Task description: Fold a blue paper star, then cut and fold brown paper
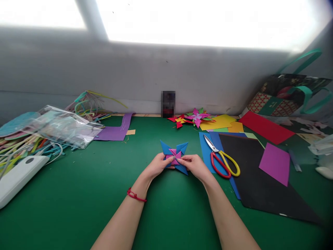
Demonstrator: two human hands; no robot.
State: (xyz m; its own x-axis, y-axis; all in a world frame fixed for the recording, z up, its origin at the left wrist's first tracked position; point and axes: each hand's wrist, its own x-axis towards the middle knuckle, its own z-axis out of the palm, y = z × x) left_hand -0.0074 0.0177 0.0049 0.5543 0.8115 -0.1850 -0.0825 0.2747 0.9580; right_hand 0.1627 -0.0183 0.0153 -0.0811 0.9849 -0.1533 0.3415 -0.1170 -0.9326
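Note:
A folded paper pinwheel star (181,148), with blue points and a pink-purple square middle, is held just over the green table. My left hand (159,164) grips its left side, thumb pressed on the pink middle and fingers underneath. From the other side, my right hand (194,166) pinches it, thumb and forefinger at the pink folds. Both thumbs nearly meet at the star's centre. The lower left of the star is partly hidden by my fingers. A red cord bracelet (136,196) circles my left wrist.
Scissors (217,152) with red and yellow handles lie on blue and black paper (255,173) at the right. Finished paper stars (197,117) sit by the wall. A white power strip (23,177), plastic bags (70,126) and pipe cleaners are left; a gift bag (278,100) stands back right.

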